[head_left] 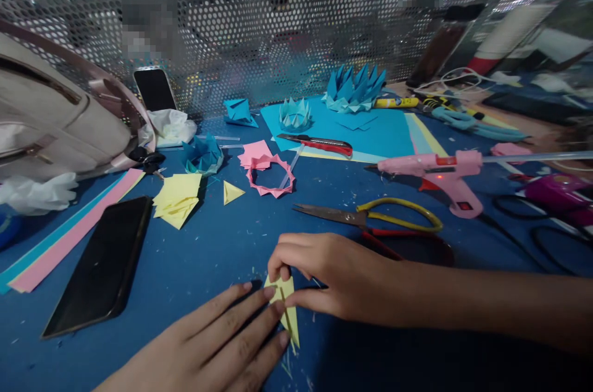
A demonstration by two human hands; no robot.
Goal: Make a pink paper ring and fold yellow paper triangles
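Note:
A small yellow piece of folded paper [286,302] lies on the blue tabletop, tapering to a point towards me. My left hand [227,336] rests flat, its outstretched fingertips pressing on the paper's left side. With fingers curled and thumb brought in, my right hand [324,278] grips the paper's upper part. Those fingers hide some of its edges. Beyond the hands lie a small folded yellow triangle [231,192], a stack of yellow paper squares [178,199] and a pink folded-paper ring [254,185]. Scissors [365,217] with yellow and red handles lie just past my right hand.
A pink glue gun [435,170] lies at right, its cord trailing. Blue paper crowns [354,91], coloured sheets [389,133] and a red cutter [319,145] lie towards the perforated metal panel [259,28]. At left are a dark phone [102,265], paper strips [78,228] and a bag [60,108].

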